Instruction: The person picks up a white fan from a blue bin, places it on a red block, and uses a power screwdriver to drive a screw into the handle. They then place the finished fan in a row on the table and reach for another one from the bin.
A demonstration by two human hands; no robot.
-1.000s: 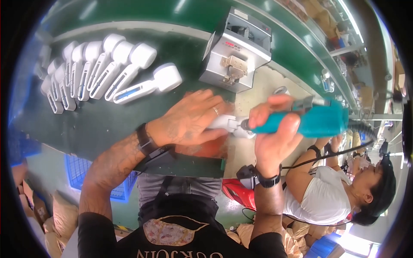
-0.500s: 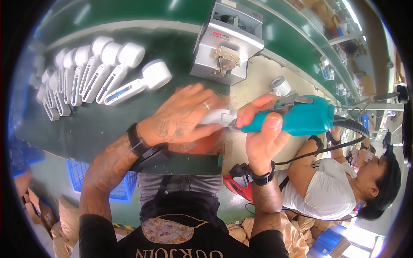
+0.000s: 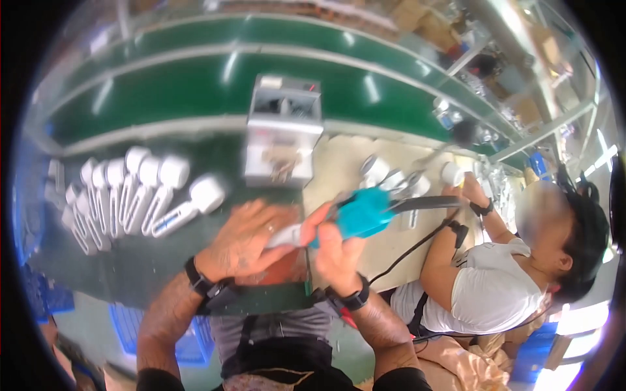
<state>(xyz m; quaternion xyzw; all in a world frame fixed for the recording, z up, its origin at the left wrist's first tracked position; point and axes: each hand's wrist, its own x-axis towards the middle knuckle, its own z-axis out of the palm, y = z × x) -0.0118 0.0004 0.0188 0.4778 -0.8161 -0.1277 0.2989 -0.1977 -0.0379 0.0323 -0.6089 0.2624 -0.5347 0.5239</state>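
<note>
Gripping white handle (image 3: pixel 285 237) in left fingers (image 3: pixel 263 260), lengthwise toward teal power tool (image 3: pixel 362 214) gripped just rightward by right fingers (image 3: pixel 330 238)

The left hand (image 3: pixel 236 242) shows its back, thumb (image 3: pixel 277 256) pointing toward the right hand (image 3: pixel 336 254), which is curled in a grip just beside it. Each forearm (image 3: pixel 171 309) slants outward behind its hand.

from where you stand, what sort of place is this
Most likely a factory assembly workshop: many matching white round-headed parts lie side by side on a dark green bench, the right hand holds a corded teal power tool, and a co-worker is close by.
</note>
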